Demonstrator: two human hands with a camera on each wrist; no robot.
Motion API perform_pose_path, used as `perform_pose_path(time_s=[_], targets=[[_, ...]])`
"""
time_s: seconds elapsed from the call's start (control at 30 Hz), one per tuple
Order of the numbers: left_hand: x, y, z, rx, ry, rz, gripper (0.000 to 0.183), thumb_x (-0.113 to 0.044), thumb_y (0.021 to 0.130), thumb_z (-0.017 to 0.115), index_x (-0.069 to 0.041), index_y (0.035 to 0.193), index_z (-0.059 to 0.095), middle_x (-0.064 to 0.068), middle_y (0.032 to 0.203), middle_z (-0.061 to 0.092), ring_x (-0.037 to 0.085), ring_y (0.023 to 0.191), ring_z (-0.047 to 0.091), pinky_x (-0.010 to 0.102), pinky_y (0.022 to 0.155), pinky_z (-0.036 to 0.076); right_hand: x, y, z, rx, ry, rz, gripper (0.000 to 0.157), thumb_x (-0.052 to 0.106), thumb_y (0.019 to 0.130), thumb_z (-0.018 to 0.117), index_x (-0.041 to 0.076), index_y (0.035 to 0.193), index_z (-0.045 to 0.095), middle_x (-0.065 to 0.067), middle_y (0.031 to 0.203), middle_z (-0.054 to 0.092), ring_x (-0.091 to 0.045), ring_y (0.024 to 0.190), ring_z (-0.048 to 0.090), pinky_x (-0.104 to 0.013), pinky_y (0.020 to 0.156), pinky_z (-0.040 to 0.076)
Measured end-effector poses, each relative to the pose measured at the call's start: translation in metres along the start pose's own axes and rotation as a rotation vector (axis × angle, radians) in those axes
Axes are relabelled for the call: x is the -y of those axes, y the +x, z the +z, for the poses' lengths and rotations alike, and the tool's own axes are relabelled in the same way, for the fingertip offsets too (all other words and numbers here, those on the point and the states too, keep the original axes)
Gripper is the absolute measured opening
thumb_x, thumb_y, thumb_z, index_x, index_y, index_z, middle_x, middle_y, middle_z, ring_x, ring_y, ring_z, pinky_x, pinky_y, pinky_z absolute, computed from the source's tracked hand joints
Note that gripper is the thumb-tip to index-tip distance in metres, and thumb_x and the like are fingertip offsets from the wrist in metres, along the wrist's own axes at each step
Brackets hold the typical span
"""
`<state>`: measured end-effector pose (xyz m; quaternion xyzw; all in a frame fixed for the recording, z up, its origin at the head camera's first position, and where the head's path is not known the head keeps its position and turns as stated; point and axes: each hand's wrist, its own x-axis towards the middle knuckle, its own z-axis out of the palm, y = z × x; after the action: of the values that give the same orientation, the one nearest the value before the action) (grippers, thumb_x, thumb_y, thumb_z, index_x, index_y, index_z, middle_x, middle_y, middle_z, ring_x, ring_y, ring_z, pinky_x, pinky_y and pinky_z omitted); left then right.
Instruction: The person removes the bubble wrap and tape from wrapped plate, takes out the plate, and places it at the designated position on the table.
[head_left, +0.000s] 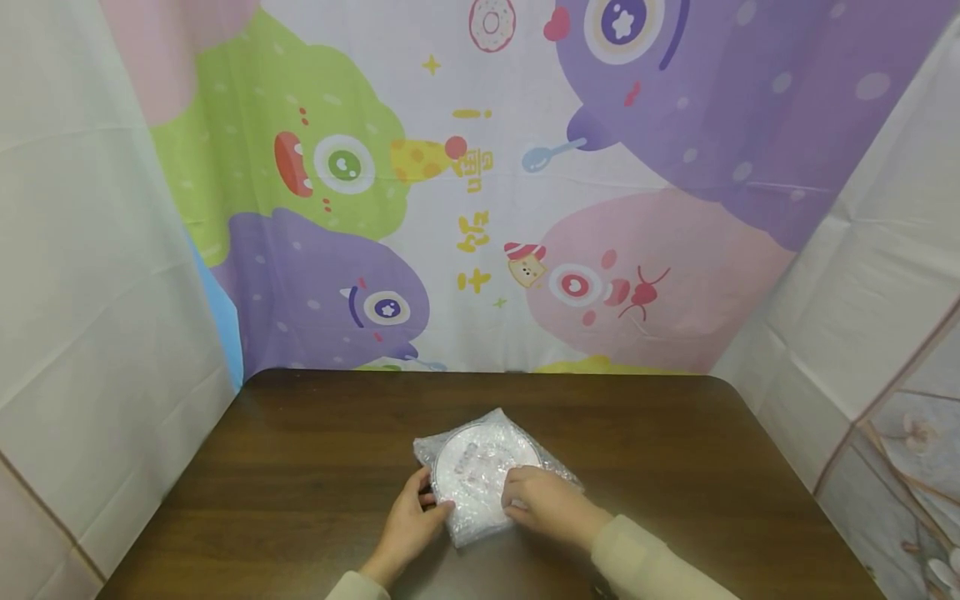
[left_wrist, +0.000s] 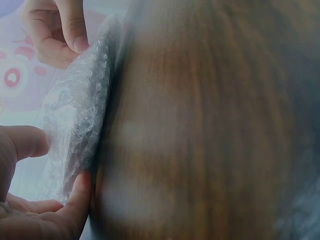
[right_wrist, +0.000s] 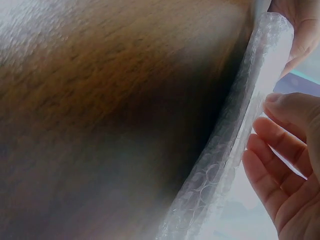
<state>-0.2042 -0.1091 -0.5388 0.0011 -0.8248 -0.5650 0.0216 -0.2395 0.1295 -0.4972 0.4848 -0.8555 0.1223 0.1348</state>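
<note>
A round, flat, white-faced thing point(head_left: 472, 483) lies on the table inside clear bubble wrap point(head_left: 462, 529). Along its left edge my left hand point(head_left: 411, 521) grips the package, thumb on the upper face and fingers at the side; the left wrist view shows the thumb and fingers point(left_wrist: 80, 192) around the wrapped edge. My right hand point(head_left: 551, 504) is over the right part of the package, fingers bent, pinching at the wrap's surface. In the right wrist view its thumb point(right_wrist: 280, 102) and fingertips come close together against the bubble wrap point(right_wrist: 205, 185). The round thing's underside is hidden.
The dark brown wooden table point(head_left: 300, 467) extends around the package. A cartoon-printed curtain point(head_left: 465, 333) hangs behind its far edge. Pale fabric walls point(head_left: 97, 275) stand at the left and right sides. A small dark object shows under the right sleeve point(head_left: 645, 558).
</note>
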Motion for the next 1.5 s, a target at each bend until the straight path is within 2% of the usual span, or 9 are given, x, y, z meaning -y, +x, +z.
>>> perform_pose_path(time_s=[0.43, 0.63, 1.0, 1.5], targets=[[-0.0002, -0.0001, -0.0002, 0.001, -0.005, -0.008, 0.070, -0.008, 0.082, 0.072, 0.011, 0.140, 0.039, 0.031, 0.135, 0.051, 0.035, 0.109, 0.060, 0.034, 0.079, 0.056, -0.0009, 0.0015, 0.0008, 0.017, 0.037, 0.039, 0.011, 0.010, 0.085, 0.067, 0.017, 0.077, 0.065, 0.009, 0.077, 0.060, -0.002, 0.073, 0.055, -0.016, 0.070, 0.049], [0.0005, -0.0009, -0.0008, 0.003, -0.006, -0.002, 0.069, -0.007, 0.082, 0.072, 0.012, 0.140, 0.039, 0.031, 0.135, 0.051, 0.034, 0.109, 0.060, 0.031, 0.077, 0.055, -0.0005, 0.0012, 0.0017, 0.059, 0.094, 0.119, 0.009, 0.012, 0.089, 0.065, 0.017, 0.082, 0.064, 0.009, 0.080, 0.061, -0.002, 0.076, 0.057, -0.018, 0.072, 0.050], [0.0014, -0.0009, -0.0013, 0.011, 0.008, 0.010, 0.070, -0.008, 0.082, 0.072, 0.012, 0.140, 0.038, 0.031, 0.134, 0.053, 0.033, 0.108, 0.061, 0.035, 0.082, 0.055, -0.0014, 0.0040, 0.0010, 0.092, 0.158, 0.209, 0.008, 0.014, 0.091, 0.065, 0.017, 0.083, 0.064, 0.010, 0.080, 0.064, -0.001, 0.075, 0.058, -0.020, 0.073, 0.052], [0.0009, -0.0015, 0.0002, 0.005, -0.015, 0.009, 0.070, -0.007, 0.081, 0.072, 0.012, 0.139, 0.038, 0.031, 0.132, 0.053, 0.033, 0.107, 0.060, 0.027, 0.078, 0.053, -0.0055, 0.0059, 0.0059, 0.050, 0.179, 0.285, 0.016, 0.014, 0.091, 0.063, 0.020, 0.077, 0.058, 0.014, 0.070, 0.054, 0.003, 0.065, 0.046, -0.015, 0.063, 0.045]])
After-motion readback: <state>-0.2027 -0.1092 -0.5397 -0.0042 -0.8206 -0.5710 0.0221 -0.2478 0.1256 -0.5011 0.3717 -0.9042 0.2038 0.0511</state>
